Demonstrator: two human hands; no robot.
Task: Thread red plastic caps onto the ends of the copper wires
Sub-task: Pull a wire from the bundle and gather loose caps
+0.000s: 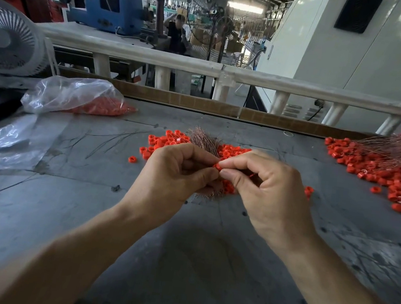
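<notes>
The left hand point(179, 172) grips a bunch of copper wires point(202, 139). The right hand point(266, 185) pinches 1 red cap point(217, 166). A plastic bag point(75, 96) lies far left on the tabletop point(183, 238).

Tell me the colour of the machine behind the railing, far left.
Blue: the machine has a blue housing, seen in the head view, the only one.

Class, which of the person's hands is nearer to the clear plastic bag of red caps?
Left. The left hand is at mid-table, on the side toward the plastic bag at the far left; the right hand lies beyond it, farther right.
</notes>
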